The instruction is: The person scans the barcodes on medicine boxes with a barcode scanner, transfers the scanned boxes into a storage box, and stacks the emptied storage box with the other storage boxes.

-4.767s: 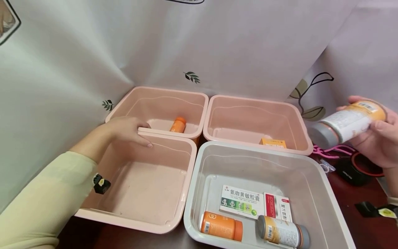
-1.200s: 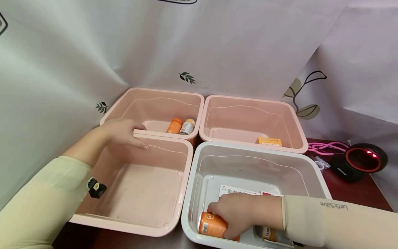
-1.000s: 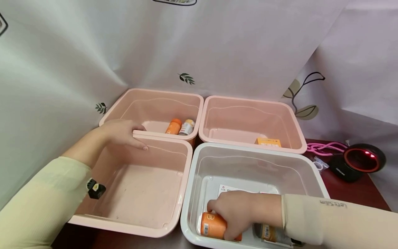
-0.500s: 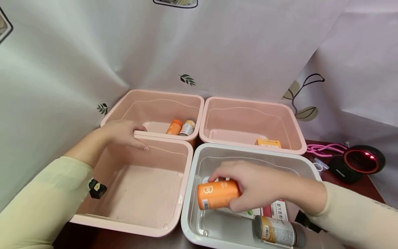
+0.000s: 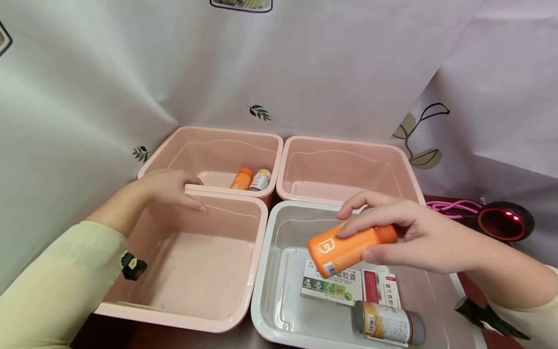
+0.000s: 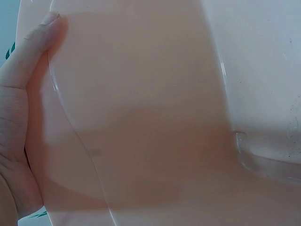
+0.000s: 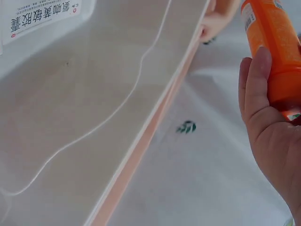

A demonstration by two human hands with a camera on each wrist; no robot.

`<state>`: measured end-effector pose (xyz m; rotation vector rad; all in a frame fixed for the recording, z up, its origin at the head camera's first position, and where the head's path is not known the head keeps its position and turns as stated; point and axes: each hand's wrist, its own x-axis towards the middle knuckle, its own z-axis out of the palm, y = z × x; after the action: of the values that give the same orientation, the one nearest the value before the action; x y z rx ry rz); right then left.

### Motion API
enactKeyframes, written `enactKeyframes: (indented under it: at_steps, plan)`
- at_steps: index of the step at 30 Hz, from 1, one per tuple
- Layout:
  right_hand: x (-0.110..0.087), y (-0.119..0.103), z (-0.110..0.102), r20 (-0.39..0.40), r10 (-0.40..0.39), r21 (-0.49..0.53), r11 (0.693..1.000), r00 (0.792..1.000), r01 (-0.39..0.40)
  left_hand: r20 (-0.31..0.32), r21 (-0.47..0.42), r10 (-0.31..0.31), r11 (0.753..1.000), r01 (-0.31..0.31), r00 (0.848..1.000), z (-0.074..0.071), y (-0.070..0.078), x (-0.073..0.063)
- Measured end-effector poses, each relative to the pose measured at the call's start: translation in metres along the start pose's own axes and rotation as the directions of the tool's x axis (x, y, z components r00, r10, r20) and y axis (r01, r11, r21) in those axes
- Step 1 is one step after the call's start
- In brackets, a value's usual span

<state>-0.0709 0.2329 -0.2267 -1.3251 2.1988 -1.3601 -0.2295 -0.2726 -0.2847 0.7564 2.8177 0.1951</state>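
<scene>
My right hand (image 5: 405, 232) grips an orange pill bottle (image 5: 344, 249) by its cap end and holds it in the air above the white bin (image 5: 266, 271); the same orange bottle (image 7: 273, 42) shows in the right wrist view beside my thumb. In the white bin lie a green-and-white medicine box (image 5: 331, 286), a red-and-white box (image 5: 383, 288) and a grey-capped bottle (image 5: 388, 322). My left hand (image 5: 167, 186) rests on the far rim of the near-left pink bin (image 5: 257, 242), thumb on its wall (image 6: 33, 52).
The far-left pink bin (image 5: 209, 140) holds an orange bottle (image 5: 241, 178) and a white-labelled bottle (image 5: 260, 179). The far-right pink bin (image 5: 344, 145) stands behind the white one. A black scanner with a red light (image 5: 505, 220) and pink cord (image 5: 449, 206) sit at the right.
My right hand took hold of the orange bottle in the white bin, lifted it and carried it up and to the right. The left hand stayed on the pink bin's rim.
</scene>
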Motion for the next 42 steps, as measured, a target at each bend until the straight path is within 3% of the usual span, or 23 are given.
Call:
enactKeyframes:
  at_steps: [5, 8, 13, 16, 18, 21, 24, 26, 28, 29, 31, 32, 33, 35, 39, 42]
  plan:
    - [-0.020, 0.002, -0.009, -0.126, 0.066, 0.005, 0.998, 0.990, -0.066, -0.003, -0.004, -0.004, 1.000, 0.004, 1.000, 0.001, -0.001, -0.001]
    - [-0.030, 0.002, -0.011, -0.208, 0.085, -0.045, 0.994, 0.975, -0.096, -0.004, -0.002, -0.007, 1.000, 0.007, 1.000, 0.000, -0.001, -0.003]
    - [-0.052, 0.001, -0.020, -0.298, -0.028, -0.254, 0.966, 0.954, -0.051, -0.005, -0.010, -0.006, 1.000, 0.006, 1.000, 0.001, 0.000, -0.001]
    - [-0.068, 0.003, -0.028, -0.350, -0.087, -0.329, 0.944, 0.933, -0.036, -0.005, -0.014, -0.006, 1.000, 0.006, 1.000, 0.002, 0.001, -0.001]
    - [-0.080, 0.007, -0.033, -0.416, -0.091, -0.289, 0.957, 0.905, -0.037, -0.006, -0.016, -0.007, 1.000, 0.007, 1.000, 0.002, 0.001, -0.002]
    - [-0.101, 0.020, -0.038, -0.540, -0.076, -0.158, 0.987, 0.838, -0.012, -0.009, -0.013, -0.020, 1.000, 0.020, 1.000, 0.001, 0.001, -0.004]
    - [-0.125, 0.036, -0.038, -0.669, 0.019, 0.017, 1.000, 0.743, -0.011, -0.011, -0.008, -0.024, 1.000, 0.024, 1.000, 0.001, 0.001, -0.004]
    - [-0.143, 0.052, -0.035, -0.725, 0.057, 0.123, 0.991, 0.686, 0.048, -0.009, -0.009, -0.021, 1.000, 0.021, 1.000, 0.000, 0.002, -0.004]
    - [-0.157, 0.069, -0.028, -0.755, 0.081, 0.265, 0.946, 0.650, 0.189, -0.007, -0.019, -0.016, 1.000, 0.015, 1.000, 0.000, 0.002, -0.003]
    - [-0.164, 0.080, -0.024, -0.759, 0.056, 0.324, 0.896, 0.649, 0.302, -0.007, -0.023, -0.014, 1.000, 0.014, 1.000, 0.000, 0.002, -0.002]
    - [-0.172, 0.099, -0.015, -0.753, 0.010, 0.446, 0.744, 0.658, 0.499, -0.005, -0.034, -0.011, 0.999, 0.011, 1.000, -0.001, 0.002, 0.000]
    - [-0.175, 0.106, -0.009, -0.745, 0.003, 0.497, 0.671, 0.668, 0.551, -0.007, -0.036, -0.007, 0.999, 0.006, 1.000, -0.001, 0.002, 0.000]
    - [-0.178, 0.112, -0.004, -0.742, 0.007, 0.531, 0.615, 0.670, 0.582, -0.007, -0.037, -0.004, 0.999, 0.004, 1.000, -0.001, 0.002, 0.001]
    - [-0.181, 0.121, 0.006, -0.737, 0.021, 0.568, 0.561, 0.675, 0.603, -0.003, -0.034, -0.004, 0.999, 0.003, 1.000, 0.000, 0.001, 0.002]
    - [-0.184, 0.136, 0.017, -0.709, 0.066, 0.639, 0.480, 0.702, 0.601, 0.004, -0.036, -0.012, 0.999, 0.012, 1.000, 0.001, 0.000, 0.000]
    - [-0.187, 0.151, 0.021, -0.685, 0.042, 0.695, 0.336, 0.727, 0.636, 0.001, -0.037, -0.017, 0.999, 0.017, 1.000, 0.002, 0.000, -0.001]
